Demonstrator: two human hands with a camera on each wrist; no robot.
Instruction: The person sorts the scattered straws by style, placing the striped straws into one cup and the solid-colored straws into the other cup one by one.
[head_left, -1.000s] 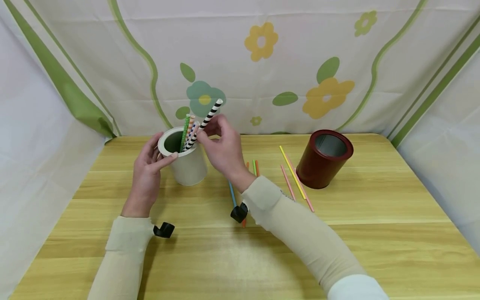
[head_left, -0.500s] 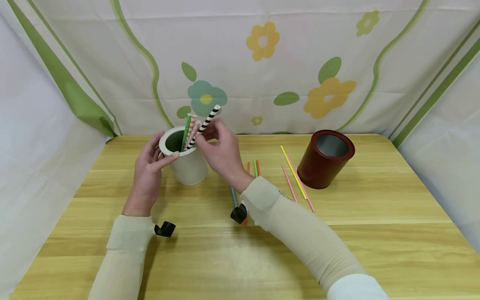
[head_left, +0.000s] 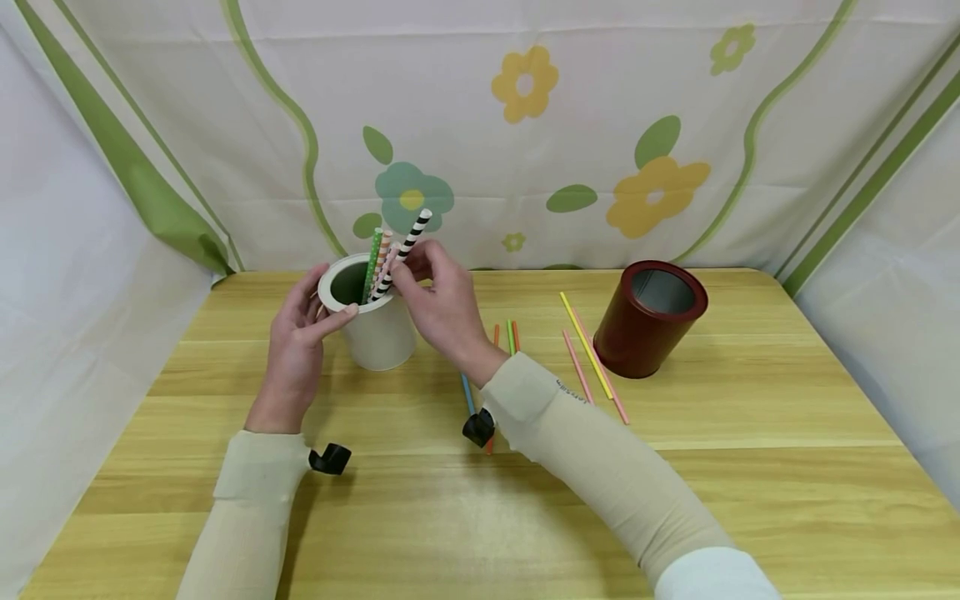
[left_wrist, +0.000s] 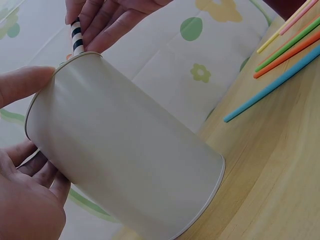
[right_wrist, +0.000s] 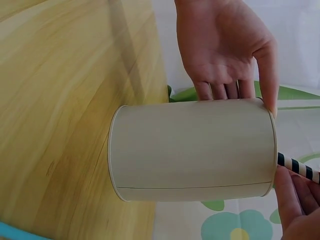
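A cream-white can [head_left: 384,340] stands on the wooden table, open end up. My left hand [head_left: 295,354] holds its left side, thumb on the rim and fingers round the far wall. With thumb and fingers my right hand [head_left: 446,308] pinches a black-and-white striped paper straw [head_left: 417,227], whose lower end is inside the can at the right of the rim. Beside it in the can lean several patterned straws, among them a green dotted straw [head_left: 373,254] and an orange striped straw [head_left: 386,239]. In the left wrist view the can wall [left_wrist: 125,135] hides the straws' lower parts.
A dark red can [head_left: 643,337] stands open at the right. Left of it lie a yellow straw [head_left: 585,342] and pink straws [head_left: 576,365]. Blue [left_wrist: 272,86], green [left_wrist: 287,46] and orange straws [left_wrist: 287,56] lie between the cans. A flowered curtain [head_left: 480,150] hangs behind the table.
The striped straw has sunk lower into the can and tilts slightly more upright, the right hand moving a little down and left with it. The left hand keeps its hold on the can.
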